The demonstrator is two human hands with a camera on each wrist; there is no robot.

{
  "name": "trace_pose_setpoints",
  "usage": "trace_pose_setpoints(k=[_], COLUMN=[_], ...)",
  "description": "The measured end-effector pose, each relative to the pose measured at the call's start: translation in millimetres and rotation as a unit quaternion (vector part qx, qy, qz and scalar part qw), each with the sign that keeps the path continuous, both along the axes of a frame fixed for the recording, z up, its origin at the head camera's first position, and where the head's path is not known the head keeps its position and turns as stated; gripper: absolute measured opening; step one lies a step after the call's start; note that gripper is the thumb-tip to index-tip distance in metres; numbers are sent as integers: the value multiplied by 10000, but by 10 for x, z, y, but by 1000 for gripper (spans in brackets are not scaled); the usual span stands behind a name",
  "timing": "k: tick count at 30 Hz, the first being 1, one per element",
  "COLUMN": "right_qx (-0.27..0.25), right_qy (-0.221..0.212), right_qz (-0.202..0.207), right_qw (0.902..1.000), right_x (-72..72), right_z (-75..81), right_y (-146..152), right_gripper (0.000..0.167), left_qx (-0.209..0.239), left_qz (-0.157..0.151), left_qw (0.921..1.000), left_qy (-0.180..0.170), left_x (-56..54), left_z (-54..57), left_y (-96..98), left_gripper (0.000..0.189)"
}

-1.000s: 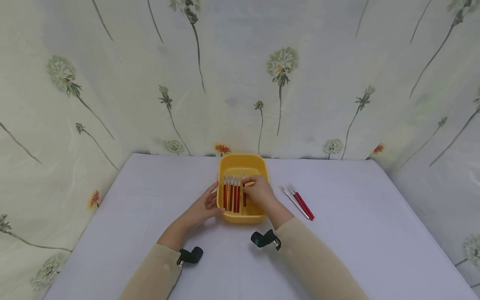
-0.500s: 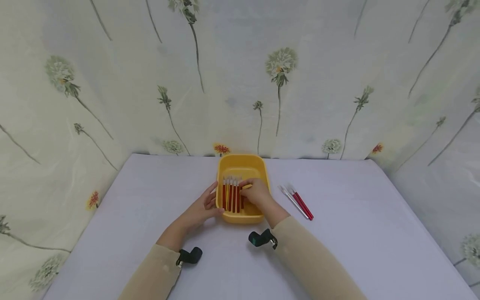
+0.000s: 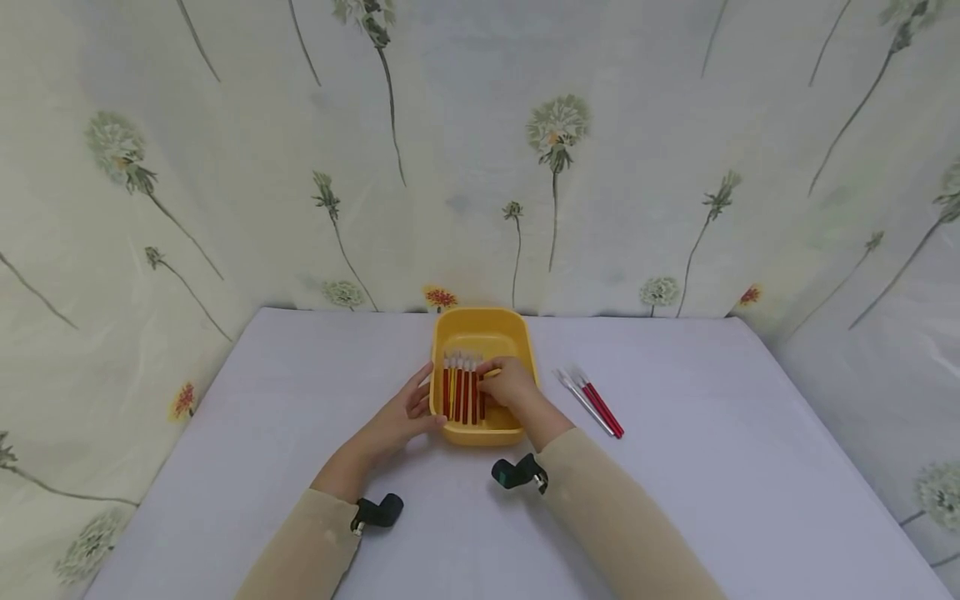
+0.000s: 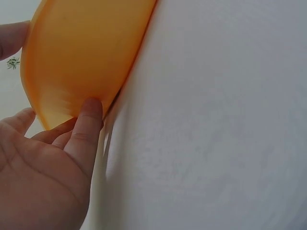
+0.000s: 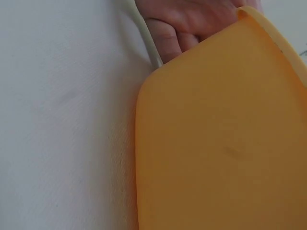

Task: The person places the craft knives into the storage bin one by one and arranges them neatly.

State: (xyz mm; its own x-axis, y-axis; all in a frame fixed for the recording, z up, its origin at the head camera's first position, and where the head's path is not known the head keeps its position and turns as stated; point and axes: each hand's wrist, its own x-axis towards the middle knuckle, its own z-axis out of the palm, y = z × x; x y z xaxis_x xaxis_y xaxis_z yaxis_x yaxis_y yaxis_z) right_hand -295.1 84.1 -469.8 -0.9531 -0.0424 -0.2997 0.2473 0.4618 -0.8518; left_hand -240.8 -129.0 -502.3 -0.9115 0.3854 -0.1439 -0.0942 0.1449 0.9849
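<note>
Head | right hand [image 3: 510,384] pinches brush [image 3: 482,407], shifted left, extending row [image 3: 458,398] | left hand [image 3: 399,418], spread, touches tray [image 3: 483,437], left edge

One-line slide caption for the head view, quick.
Left hand touches a yellow tray; right hand holds the rightmost brush of the row inside; more brushes lie on the table.

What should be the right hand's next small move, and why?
Perhaps the right hand should let go of its brush: it lines up with the row of brushes inside the yellow tray, and more brushes lie outside, to the right.
</note>
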Motion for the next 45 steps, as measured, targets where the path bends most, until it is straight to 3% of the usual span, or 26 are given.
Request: trace_pose_setpoints(k=[22, 26, 33, 42, 45], right_qx=[-62, -19, 88, 294, 251], right_qy=[-178, -10, 712, 1171, 1083], right_qz=[-129, -50, 65, 71, 140], right_qw=[9997, 10000, 9974, 9927, 9937], right_x=[15, 24, 25, 79, 116], right_z=[9, 17, 30, 287, 407], right_y=[12, 24, 42, 212, 308], right_gripper=[20, 20, 15, 18, 23], left_qx=[-34, -44, -124, -62, -135], left_qz=[49, 39, 156, 206, 265], left_qw=[9999, 9999, 9998, 9996, 9993], left_qy=[-89, -97, -96, -181, -235], left_x=[39, 43, 44, 48, 56], left_z=[43, 48, 48, 65, 74], left_y=[28, 32, 28, 30, 30], left_gripper=[92, 92, 93, 94, 95])
